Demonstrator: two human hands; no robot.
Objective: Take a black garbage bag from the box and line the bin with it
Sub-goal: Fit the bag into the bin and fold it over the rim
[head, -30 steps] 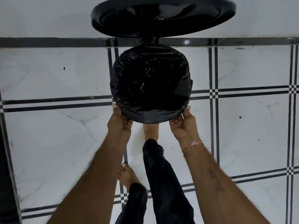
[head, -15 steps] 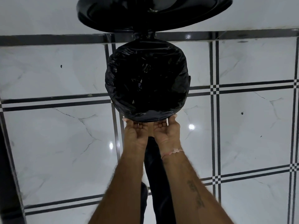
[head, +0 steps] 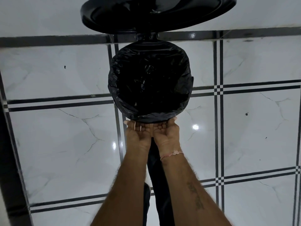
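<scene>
Late in the job, by the look of it: seeing the garbage bag (head: 125,75) already down inside the bin (head: 147,36), mouth open and hem folded out over the rim all round. No sign of the box in view.

Finishing the hem at the near edge. Holding the left hand (head: 138,134) and right hand (head: 166,133) side by side, touching each other, palms up, right under the near rim. Fingers (head: 143,128) of both curled in together, tips tucked into the fold of the bag that hangs there; taken as a grip on that hem, though hard to see how much film sits inside each fist.

Next, probably: pull the hem down evenly so it hugs the rim. Ease it, don't yank; thin film, likely to tear or to slip back off the far side. Then let go and drop the lid (head: 154,13), now tipped up and back behind the bin.

Standing on a glossy floor (head: 65,144) of white marble-look tiles with paired black stripes, a few dark specks, and bright spots of reflected light. Beyond the lid, a pale wall above a dark band. Between the forearms, a black trouser leg (head: 160,185); on the right wrist, a pink thread (head: 172,153).
</scene>
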